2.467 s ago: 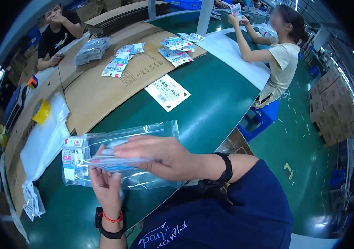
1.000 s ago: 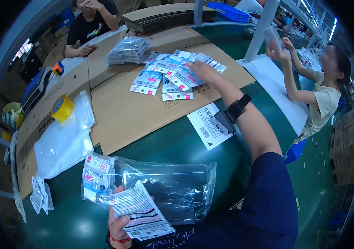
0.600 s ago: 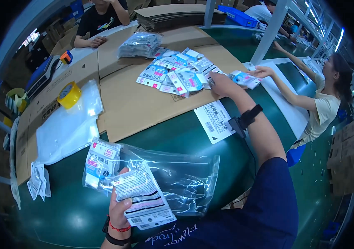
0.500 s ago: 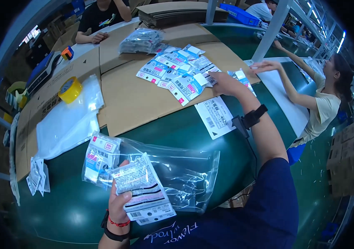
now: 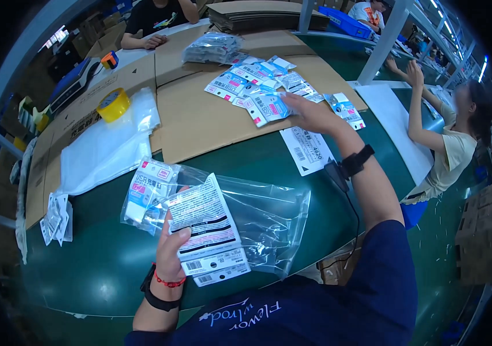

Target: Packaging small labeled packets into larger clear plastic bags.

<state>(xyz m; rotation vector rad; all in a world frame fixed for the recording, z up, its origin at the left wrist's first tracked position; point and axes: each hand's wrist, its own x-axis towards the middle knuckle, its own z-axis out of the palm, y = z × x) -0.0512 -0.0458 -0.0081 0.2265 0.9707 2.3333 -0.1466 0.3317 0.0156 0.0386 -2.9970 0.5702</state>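
Observation:
In my left hand (image 5: pixel 172 249) are a few flat white packets (image 5: pixel 205 222) with dense print, fanned slightly, thumb on top. Under and beside them lies a clear plastic bag (image 5: pixel 275 225). At its left end more blue-and-white packets (image 5: pixel 151 187) show through clear film; whether my hand also grips the bag is hidden. My right hand (image 5: pixel 315 115) reaches over the cardboard, its fingers closed on the right end of a blue-and-white packet (image 5: pixel 266 108) at the pile's near edge. The thumb's hold is partly hidden. Behind it spreads a loose pile of similar packets (image 5: pixel 228 83).
Cardboard (image 5: pixel 200 135) covers part of the green table (image 5: pixel 102 248). Yellow tape (image 5: pixel 113 105) rests on clear bags (image 5: pixel 104 158). A printed white sheet (image 5: pixel 305 153) lies below my right wrist. Bagged packets (image 5: pixel 211 47) sit farther back. A co-worker (image 5: pixel 445 138) stands at right.
My right hand has shifted left over the near packet, uncovering another packet at its right. The packets in my left hand are tilted more upright. The co-worker's hand at right has risen.

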